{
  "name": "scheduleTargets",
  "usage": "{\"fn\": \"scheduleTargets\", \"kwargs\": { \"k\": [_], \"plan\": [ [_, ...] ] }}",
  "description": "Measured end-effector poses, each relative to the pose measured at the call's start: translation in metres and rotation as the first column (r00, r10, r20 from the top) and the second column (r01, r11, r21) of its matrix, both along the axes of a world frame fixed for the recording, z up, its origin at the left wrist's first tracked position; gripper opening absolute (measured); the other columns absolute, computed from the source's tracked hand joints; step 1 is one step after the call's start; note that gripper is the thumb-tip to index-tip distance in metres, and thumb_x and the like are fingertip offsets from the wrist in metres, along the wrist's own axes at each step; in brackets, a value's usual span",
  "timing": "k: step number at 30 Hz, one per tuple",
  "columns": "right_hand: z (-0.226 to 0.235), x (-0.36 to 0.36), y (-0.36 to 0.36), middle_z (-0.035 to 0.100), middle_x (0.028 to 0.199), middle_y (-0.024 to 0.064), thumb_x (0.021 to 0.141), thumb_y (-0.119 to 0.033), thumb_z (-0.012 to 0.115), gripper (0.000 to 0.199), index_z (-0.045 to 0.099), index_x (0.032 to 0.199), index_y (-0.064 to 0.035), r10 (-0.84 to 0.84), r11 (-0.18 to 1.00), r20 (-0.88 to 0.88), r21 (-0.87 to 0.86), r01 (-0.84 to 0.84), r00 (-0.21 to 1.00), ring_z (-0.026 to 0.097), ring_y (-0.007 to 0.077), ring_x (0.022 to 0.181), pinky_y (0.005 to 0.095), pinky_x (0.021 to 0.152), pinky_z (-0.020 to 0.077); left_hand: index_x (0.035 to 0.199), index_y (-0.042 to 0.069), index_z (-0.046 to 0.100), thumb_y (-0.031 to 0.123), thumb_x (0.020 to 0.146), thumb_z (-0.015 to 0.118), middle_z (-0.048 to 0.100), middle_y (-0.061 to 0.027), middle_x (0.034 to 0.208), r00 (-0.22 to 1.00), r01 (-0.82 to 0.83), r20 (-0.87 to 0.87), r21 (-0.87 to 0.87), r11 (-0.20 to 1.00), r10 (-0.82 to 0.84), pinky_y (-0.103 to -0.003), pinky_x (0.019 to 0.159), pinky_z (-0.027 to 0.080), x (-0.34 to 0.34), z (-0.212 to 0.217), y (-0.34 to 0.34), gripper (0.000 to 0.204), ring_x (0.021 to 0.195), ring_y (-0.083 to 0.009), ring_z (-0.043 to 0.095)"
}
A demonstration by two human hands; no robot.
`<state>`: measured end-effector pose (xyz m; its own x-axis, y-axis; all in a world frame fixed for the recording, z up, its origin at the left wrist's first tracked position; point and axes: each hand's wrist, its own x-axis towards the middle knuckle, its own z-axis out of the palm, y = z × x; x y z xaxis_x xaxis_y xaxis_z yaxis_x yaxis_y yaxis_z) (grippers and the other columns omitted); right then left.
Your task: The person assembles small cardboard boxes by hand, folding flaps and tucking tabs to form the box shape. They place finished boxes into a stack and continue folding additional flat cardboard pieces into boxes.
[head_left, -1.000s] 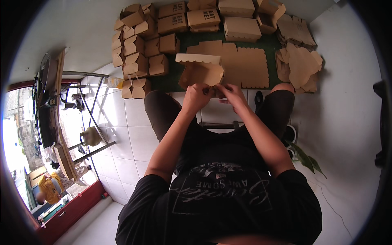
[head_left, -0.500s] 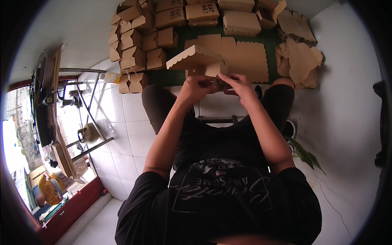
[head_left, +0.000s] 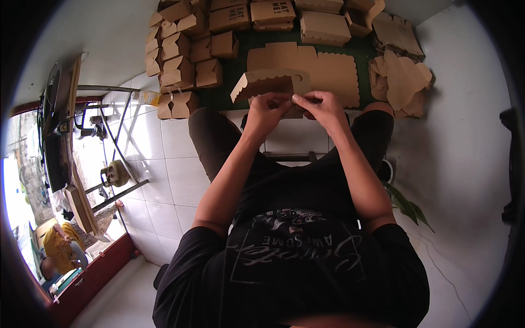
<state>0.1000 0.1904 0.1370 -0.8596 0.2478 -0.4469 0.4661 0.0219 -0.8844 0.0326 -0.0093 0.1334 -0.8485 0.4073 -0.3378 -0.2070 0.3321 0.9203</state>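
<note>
A partly folded brown cardboard box point(head_left: 299, 85) with a scalloped flap is held up in front of me, over the near edge of the green surface. My left hand point(head_left: 266, 113) closes on its near left part, fingers curled in. At the near right corner my right hand point(head_left: 325, 110) pinches the cardboard between thumb and fingers. Both hands hide the box's near side. Just beyond lies a flat, scalloped cardboard blank point(head_left: 334, 79) on the green surface point(head_left: 238, 70).
Folded boxes point(head_left: 179, 71) are stacked at the far left, with more printed boxes point(head_left: 273, 13) along the back. Flat cardboard pieces point(head_left: 406, 82) pile up at the right. A metal frame point(head_left: 121, 131) stands left. Beyond the doorway sits a person in yellow point(head_left: 61, 249).
The box has tilted and dropped slightly, its scalloped flap now lower and further right. Both hands have shifted a little on its near edge. The person in the doorway has changed posture.
</note>
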Motion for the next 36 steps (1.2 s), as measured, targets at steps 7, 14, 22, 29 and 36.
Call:
{"fn": "scheduleTargets", "kwargs": {
  "k": [7, 14, 22, 29, 36],
  "plan": [
    [0.013, 0.000, 0.002, 0.083, 0.091, 0.0083, 0.100, -0.043, 0.091, 0.045, 0.087, 0.111, 0.0004, -0.004, 0.994, -0.047, 0.110, 0.009, 0.999, 0.076, 0.0128, 0.079, 0.0288, 0.070, 0.0618, 0.127, -0.004, 0.082, 0.020, 0.103, 0.084, 0.083, -0.0108, 0.095, 0.999, -0.005, 0.041, 0.121, 0.993, 0.000, -0.030, 0.080, 0.060, 0.001, 0.019, 0.007, 0.035, 0.087, -0.0128, 0.076],
    [0.032, -0.002, 0.013, 0.082, 0.092, 0.0031, 0.101, -0.039, 0.091, 0.040, 0.087, 0.112, -0.0015, 0.034, 0.997, -0.059, 0.074, -0.030, 0.998, 0.073, 0.0101, 0.080, 0.0269, 0.072, 0.0603, 0.128, -0.004, 0.081, 0.020, 0.104, 0.082, 0.084, -0.0092, 0.096, 0.997, 0.003, -0.082, 0.028, 1.000, 0.000, -0.030, 0.082, 0.061, 0.004, 0.039, 0.012, 0.034, 0.089, -0.0126, 0.078],
    [0.049, -0.008, 0.020, 0.078, 0.091, -0.0002, 0.101, -0.033, 0.091, 0.034, 0.088, 0.113, -0.0023, 0.054, 0.993, 0.031, 0.103, -0.057, 0.998, 0.066, 0.0076, 0.074, 0.0263, 0.069, 0.0556, 0.132, -0.003, 0.079, 0.019, 0.106, 0.081, 0.083, -0.0094, 0.103, 0.998, -0.025, -0.062, 0.110, 0.994, 0.032, -0.030, 0.085, 0.061, 0.005, 0.043, 0.012, 0.034, 0.095, -0.0124, 0.077],
    [0.061, -0.009, 0.033, 0.078, 0.089, -0.0014, 0.100, -0.031, 0.092, 0.031, 0.088, 0.111, -0.0023, 0.108, 0.989, 0.033, 0.098, -0.110, 0.994, 0.065, 0.0069, 0.073, 0.0261, 0.068, 0.0548, 0.131, -0.003, 0.079, 0.018, 0.105, 0.082, 0.083, -0.0079, 0.103, 0.997, -0.078, 0.035, 0.134, 0.988, 0.074, -0.028, 0.083, 0.060, 0.006, 0.050, 0.012, 0.033, 0.091, -0.0097, 0.074],
    [0.061, -0.012, 0.043, 0.081, 0.095, 0.0054, 0.096, -0.037, 0.094, 0.039, 0.088, 0.113, -0.0018, 0.144, 0.978, 0.010, 0.148, -0.144, 0.989, 0.073, 0.0131, 0.082, 0.0301, 0.074, 0.0583, 0.130, -0.004, 0.080, 0.016, 0.107, 0.081, 0.081, -0.0046, 0.102, 0.992, -0.118, 0.074, 0.216, 0.969, 0.104, -0.027, 0.081, 0.059, 0.006, 0.056, 0.014, 0.031, 0.087, -0.0081, 0.071]
  ]
}}
